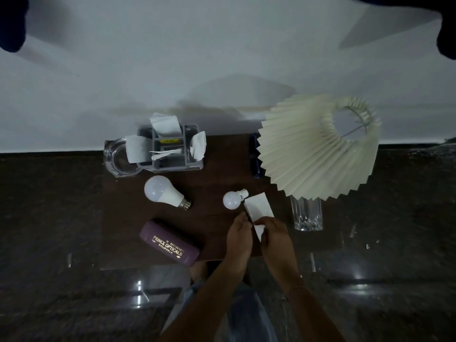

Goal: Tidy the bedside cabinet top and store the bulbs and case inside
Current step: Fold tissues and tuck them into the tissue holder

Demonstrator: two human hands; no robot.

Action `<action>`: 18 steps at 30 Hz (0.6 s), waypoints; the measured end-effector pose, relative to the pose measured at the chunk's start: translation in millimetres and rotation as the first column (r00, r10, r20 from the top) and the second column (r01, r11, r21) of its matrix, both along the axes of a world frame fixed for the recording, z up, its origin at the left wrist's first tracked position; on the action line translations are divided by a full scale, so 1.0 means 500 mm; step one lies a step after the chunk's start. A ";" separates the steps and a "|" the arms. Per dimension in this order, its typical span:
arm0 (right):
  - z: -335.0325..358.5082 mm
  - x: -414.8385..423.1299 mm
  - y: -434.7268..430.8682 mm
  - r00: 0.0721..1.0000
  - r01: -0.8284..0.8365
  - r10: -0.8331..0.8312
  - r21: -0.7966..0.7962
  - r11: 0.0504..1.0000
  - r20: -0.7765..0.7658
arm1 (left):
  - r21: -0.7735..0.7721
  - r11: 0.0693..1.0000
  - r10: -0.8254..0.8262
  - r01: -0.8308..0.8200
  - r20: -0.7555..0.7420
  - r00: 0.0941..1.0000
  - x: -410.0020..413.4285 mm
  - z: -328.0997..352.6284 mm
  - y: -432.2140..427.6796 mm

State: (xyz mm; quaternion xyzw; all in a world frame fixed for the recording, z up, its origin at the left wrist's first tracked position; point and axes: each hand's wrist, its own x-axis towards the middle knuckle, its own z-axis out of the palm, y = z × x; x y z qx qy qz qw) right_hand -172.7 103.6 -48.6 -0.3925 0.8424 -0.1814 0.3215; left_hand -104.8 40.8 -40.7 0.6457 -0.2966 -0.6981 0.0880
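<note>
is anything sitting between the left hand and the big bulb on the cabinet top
Nothing visible does. The left hand is busy on the white paper, and only bare dark cabinet top lies between it and the big bulb. The small bulb sits off that line.

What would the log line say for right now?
hands: left hand and right hand hold white paper | bulbs: big bulb, small bulb on top | case: unstored

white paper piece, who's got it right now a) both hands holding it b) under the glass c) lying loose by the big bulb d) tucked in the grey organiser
a: the white paper piece is pinched between the left hand and the right hand, above the cabinet top beside the small bulb.
</note>
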 end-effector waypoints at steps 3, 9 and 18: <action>-0.002 0.001 0.010 0.994 0.068 -0.070 -0.030 0.997 -0.086 | -0.040 0.999 -0.035 0.036 0.033 0.999 0.004 -0.004 0.004; -0.010 0.016 0.000 0.998 0.046 -0.041 0.130 0.991 -0.039 | 0.017 0.999 -0.033 0.032 0.023 0.999 -0.007 -0.021 0.011; 0.020 0.049 0.026 0.978 -0.134 0.103 -0.169 0.976 -0.181 | -0.107 0.929 -0.350 0.354 0.052 0.935 0.054 0.016 -0.024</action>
